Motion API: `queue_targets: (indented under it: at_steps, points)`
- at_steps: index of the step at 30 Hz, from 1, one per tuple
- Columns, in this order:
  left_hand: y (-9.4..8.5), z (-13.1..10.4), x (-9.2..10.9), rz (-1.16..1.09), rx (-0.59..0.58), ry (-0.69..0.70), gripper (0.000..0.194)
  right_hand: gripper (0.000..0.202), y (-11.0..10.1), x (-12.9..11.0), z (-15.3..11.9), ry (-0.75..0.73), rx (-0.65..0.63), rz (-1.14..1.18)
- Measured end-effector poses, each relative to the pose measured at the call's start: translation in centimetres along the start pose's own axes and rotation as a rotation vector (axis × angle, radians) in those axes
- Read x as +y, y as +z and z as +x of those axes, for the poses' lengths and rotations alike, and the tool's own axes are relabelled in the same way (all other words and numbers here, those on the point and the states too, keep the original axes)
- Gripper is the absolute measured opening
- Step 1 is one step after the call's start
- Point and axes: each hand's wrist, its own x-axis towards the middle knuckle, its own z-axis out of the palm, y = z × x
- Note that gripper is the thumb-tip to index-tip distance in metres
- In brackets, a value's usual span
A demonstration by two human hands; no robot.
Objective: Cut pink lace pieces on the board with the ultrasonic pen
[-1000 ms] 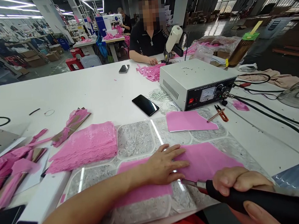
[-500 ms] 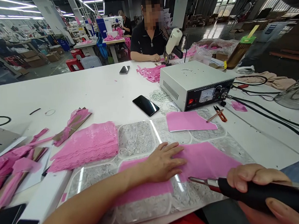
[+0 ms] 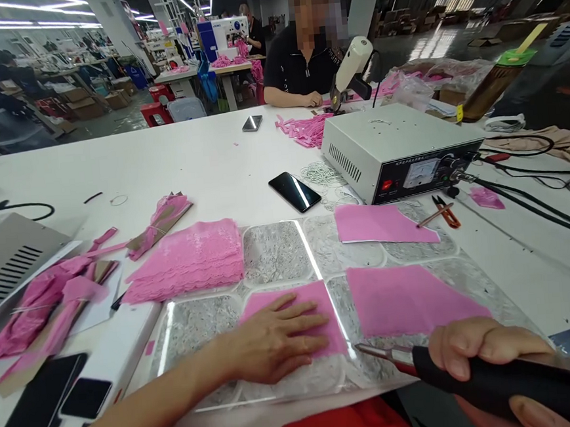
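Observation:
My left hand (image 3: 280, 339) lies flat with fingers spread on a pink fabric piece (image 3: 316, 296), which rests on a grey marbled mat (image 3: 273, 257). In my right hand (image 3: 483, 349) is a handheld cutter (image 3: 425, 360) with a thick black handle and a narrow pointed metal tip. That tip hovers near the right lower corner of the piece under my left hand; whether it touches the mat I cannot tell. Just above the cutter lies a second pink fabric piece (image 3: 410, 299), apart from the first. Farther back is a third pink piece (image 3: 379, 224) with a white edge beneath.
A lace stack (image 3: 194, 260) sits at left, beside tied pink bundles (image 3: 50, 304). Behind the mat are a black phone (image 3: 294, 192), a control box (image 3: 398, 145) with cables, and orange thread snips (image 3: 447, 212). A person (image 3: 303, 67) sits across the table.
My left hand has moved left, off the right-hand fabric piece and onto the left one. A gap now shows between the two pieces. The view has shifted; my right hand still grips the cutter.

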Motion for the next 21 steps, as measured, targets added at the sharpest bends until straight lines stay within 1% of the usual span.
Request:
queue_targets:
  at_steps: [2,4,8,12,16,21]
  points:
    - [0.3,-0.1,-0.1,-0.003,-0.002,-0.001,0.036,0.017,0.5,0.1,0.0,0.007,-0.038,0.018]
    - [0.6,-0.1,-0.3,-0.002,0.006,0.006,0.036,0.015,0.9,0.1,0.0,-0.009,-0.049,0.025]
    - [0.8,-0.2,-0.6,0.018,0.052,0.036,0.034,0.014,1.6,-0.4,0.0,-0.046,-0.08,0.037]
    - [1.0,-0.4,-0.8,0.04,0.082,0.059,0.034,0.013,1.7,-0.5,-0.2,-0.023,-0.108,0.04]
    - [1.1,-0.5,-0.9,0.046,0.097,0.067,0.032,0.015,1.7,-0.3,-0.2,-0.042,-0.116,0.031]
    - [1.1,-0.5,-0.9,0.036,0.112,0.066,0.03,0.015,1.9,-0.3,0.0,-0.029,-0.131,0.029]
